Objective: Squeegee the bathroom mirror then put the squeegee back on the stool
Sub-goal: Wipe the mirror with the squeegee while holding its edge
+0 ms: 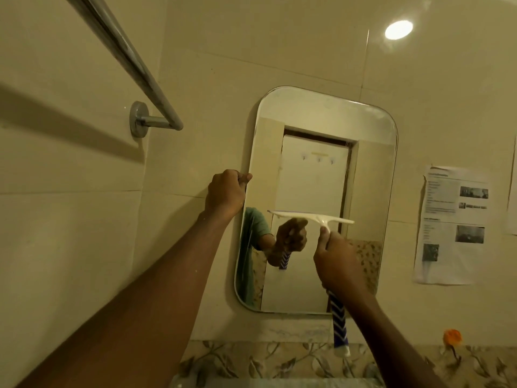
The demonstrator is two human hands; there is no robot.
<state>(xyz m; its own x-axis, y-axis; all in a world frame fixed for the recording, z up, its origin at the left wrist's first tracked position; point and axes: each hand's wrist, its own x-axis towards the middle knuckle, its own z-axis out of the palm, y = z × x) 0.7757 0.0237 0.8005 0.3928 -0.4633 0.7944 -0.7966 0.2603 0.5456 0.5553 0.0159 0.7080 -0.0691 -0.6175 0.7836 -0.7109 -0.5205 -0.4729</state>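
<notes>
The right hand (337, 261) is closed around the blue-and-white striped handle of the white plastic squeegee (310, 217), whose blade lies level against the rounded rectangular wall mirror (316, 175), above that hand. The left hand (225, 193) grips the mirror's left edge, steadying it. Recommendation: keep the blade flat, pressure even, and overlap passes. Count: one squeegee, one mirror, one chrome towel rail (126, 51) above the left hand. The stool is not visible.

Tiled wall (84, 233), mirror (316, 169), towel bar (134, 65), taped paper sheet (453, 225)
</notes>
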